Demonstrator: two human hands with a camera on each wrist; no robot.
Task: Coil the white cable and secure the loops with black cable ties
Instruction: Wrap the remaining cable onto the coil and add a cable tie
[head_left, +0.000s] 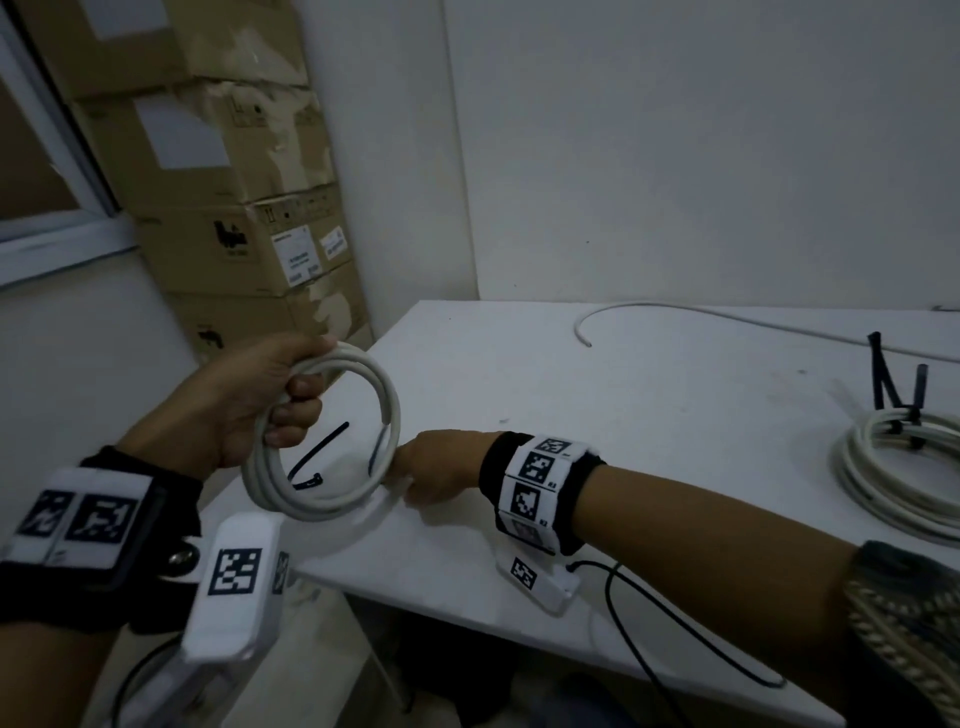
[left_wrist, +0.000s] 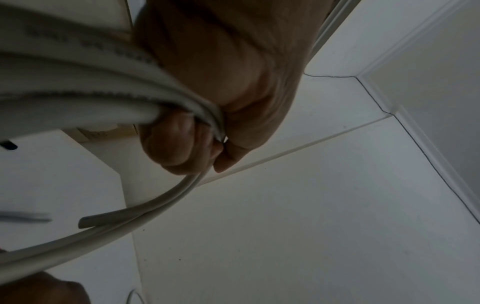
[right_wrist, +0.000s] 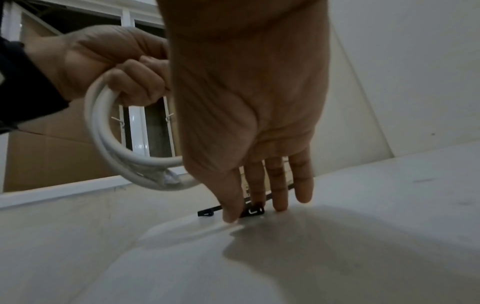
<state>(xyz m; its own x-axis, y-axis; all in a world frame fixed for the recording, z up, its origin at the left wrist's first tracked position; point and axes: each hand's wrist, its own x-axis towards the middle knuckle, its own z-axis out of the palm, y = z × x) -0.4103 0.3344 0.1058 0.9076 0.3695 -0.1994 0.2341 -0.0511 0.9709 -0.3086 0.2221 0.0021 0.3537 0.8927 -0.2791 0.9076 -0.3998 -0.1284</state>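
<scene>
Head view: a coiled white cable (head_left: 322, 441) is held upright in the left hand (head_left: 249, 400), above the near-left corner of the white table (head_left: 649, 415), with fingers curled round the bundled loops at the top. The right hand (head_left: 441, 467) is reached across to the table behind the coil; its fingertips are hidden by the loops. Two black cable ties (head_left: 317, 457) are seen through the ring, lying on the table. A second coil (head_left: 893, 478), already tied, lies at the right, partly cut off.

Left wrist view: the cable (left_wrist: 103, 98) is seen clamped between fingers and palm; a cut free end (left_wrist: 85, 222) stands off the loops. The cable is judged stiff and springy, light, and best gripped across all loops.

Right wrist view: the fingers (right_wrist: 280, 185) are extended downward onto a cable tie (right_wrist: 253, 210); thumb and forefinger flank its head, but whether it is pinched cannot be told. The tie is judged thin, flat and awkward to lift.
</scene>
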